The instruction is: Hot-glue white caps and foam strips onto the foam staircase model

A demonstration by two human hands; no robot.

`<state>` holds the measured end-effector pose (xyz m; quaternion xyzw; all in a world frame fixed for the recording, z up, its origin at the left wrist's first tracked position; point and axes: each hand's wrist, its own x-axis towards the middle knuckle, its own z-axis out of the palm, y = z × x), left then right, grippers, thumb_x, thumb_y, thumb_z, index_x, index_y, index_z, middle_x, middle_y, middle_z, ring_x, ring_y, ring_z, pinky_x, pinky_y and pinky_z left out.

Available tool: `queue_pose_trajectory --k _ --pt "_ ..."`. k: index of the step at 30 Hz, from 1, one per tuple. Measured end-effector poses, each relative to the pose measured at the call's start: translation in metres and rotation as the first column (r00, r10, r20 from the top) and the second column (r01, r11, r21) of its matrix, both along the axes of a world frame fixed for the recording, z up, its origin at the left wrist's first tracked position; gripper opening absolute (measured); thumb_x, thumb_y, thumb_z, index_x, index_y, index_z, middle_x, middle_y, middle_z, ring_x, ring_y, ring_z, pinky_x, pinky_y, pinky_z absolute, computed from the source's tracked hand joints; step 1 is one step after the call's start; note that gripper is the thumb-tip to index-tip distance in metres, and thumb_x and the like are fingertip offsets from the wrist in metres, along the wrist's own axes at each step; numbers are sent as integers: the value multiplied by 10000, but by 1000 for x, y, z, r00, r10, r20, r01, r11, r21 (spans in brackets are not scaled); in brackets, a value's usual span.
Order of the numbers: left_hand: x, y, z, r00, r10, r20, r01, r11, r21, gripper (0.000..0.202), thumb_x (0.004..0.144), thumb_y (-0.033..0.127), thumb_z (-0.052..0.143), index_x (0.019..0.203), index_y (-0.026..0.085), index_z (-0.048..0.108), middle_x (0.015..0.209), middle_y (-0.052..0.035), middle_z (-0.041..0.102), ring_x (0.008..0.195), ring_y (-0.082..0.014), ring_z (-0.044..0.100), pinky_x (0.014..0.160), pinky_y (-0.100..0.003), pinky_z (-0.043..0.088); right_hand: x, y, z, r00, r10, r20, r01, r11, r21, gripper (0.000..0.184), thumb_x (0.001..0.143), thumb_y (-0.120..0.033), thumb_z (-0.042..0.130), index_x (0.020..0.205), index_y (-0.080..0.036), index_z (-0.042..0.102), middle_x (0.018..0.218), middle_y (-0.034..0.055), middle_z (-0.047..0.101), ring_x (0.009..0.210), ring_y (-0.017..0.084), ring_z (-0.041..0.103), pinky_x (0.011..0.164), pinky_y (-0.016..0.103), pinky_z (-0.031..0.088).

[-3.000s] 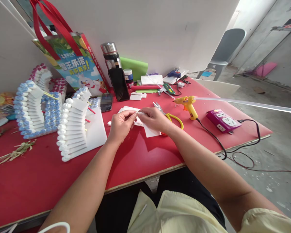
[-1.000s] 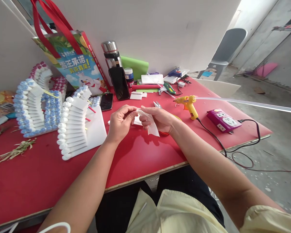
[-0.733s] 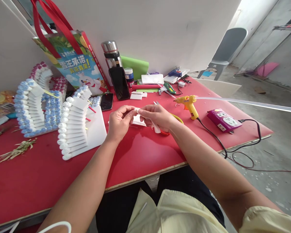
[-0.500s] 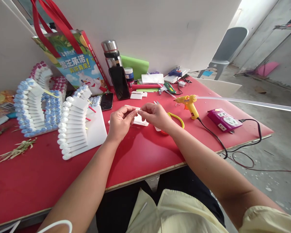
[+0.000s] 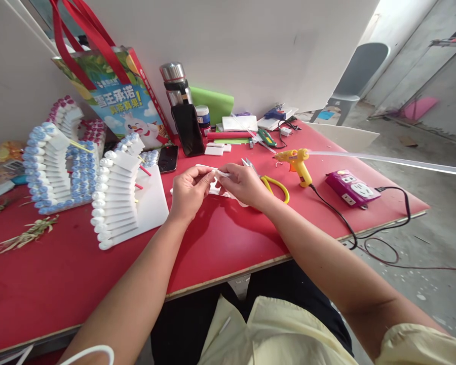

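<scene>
Over the red table (image 5: 220, 238), my left hand (image 5: 189, 192) and my right hand (image 5: 243, 183) meet at the fingertips. Both pinch a small white paper piece (image 5: 219, 174) rolled thin between them. My fingers are curled round it. More white paper sheets (image 5: 214, 188) lie flat on the table just under the hands. Yellow-handled scissors (image 5: 270, 182) rest right of my right hand. A yellow glue gun (image 5: 297, 165) stands further right, with a long clear glue stick pointing right.
White paper-roll stands with blue and pink tips (image 5: 116, 195) fill the left side. A gift bag (image 5: 117, 96), steel flask (image 5: 174, 83), two phones (image 5: 187, 129), a purple power strip (image 5: 350, 187) with black cable, and a grey chair (image 5: 355, 76) are around.
The loose white paper that hung from my right hand a second ago is now rolled up tight between both hands. The scissors, hidden before, show again.
</scene>
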<state>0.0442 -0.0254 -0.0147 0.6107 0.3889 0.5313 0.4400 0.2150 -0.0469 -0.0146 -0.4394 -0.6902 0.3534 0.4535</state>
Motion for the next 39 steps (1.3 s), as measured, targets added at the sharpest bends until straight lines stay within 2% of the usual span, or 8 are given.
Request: queue_pose_trajectory --k 4,9,15,22,31,33,36,39 --pt "-1 1 4 994 -34 106 45 993 -107 178 744 299 814 833 165 739 601 16 569 475 -62 413 431 -200 281 2 0 2 990 129 -51 -130 991 -20 285 989 -323 476 1118 -165 676 829 36 698 560 110 579 535 224 446" --pt "-3 0 7 984 -55 170 98 962 -254 217 684 268 839 815 130 734 649 -3 598 471 -41 404 418 -185 238 3 2 1 997 69 26 -69 998 0 343 962 -248 512 1247 -177 688 820 31 717 568 117 639 586 238 510" --pt "-5 0 7 984 -92 155 125 967 -221 198 731 267 827 847 130 744 674 -29 645 479 -37 400 431 -173 259 2 3 3 951 90 -297 -146 974 -172 468 909 -309 619 1341 -128 632 795 58 757 740 221 755 696 327 603" --pt "-4 -1 12 953 -125 277 219 913 -344 265 666 251 882 834 103 740 688 -20 625 467 -17 400 379 -145 203 -3 -1 1 956 -16 -294 2 999 -49 310 868 -325 658 1111 -162 759 704 17 722 585 190 718 557 279 553" --pt "-12 6 11 910 -125 395 304 849 -432 270 616 188 900 774 87 705 706 -8 605 469 8 383 371 -114 218 3 0 -3 992 -124 -12 122 950 289 233 874 -201 583 982 -194 789 755 17 731 701 157 662 710 276 503" --pt "-13 7 10 922 -135 363 285 871 -401 244 642 198 886 773 96 708 711 -11 608 473 2 390 378 -123 215 3 1 0 989 -141 -44 147 964 221 198 838 -184 592 922 -184 772 769 20 724 716 160 648 682 268 486" --pt "-12 5 9 956 -132 261 208 934 -290 193 703 231 852 800 120 728 691 -11 608 475 -18 395 396 -149 226 4 2 7 952 -135 -276 129 991 -37 96 819 -228 622 864 -192 697 785 16 714 669 154 637 602 253 478" --pt "-9 1 9 986 -124 112 137 983 -123 156 771 264 811 863 151 757 684 -9 614 492 -43 408 436 -183 298 8 5 13 847 -181 -499 -12 933 -359 139 859 -333 635 923 -210 636 770 27 721 619 175 656 539 267 499"
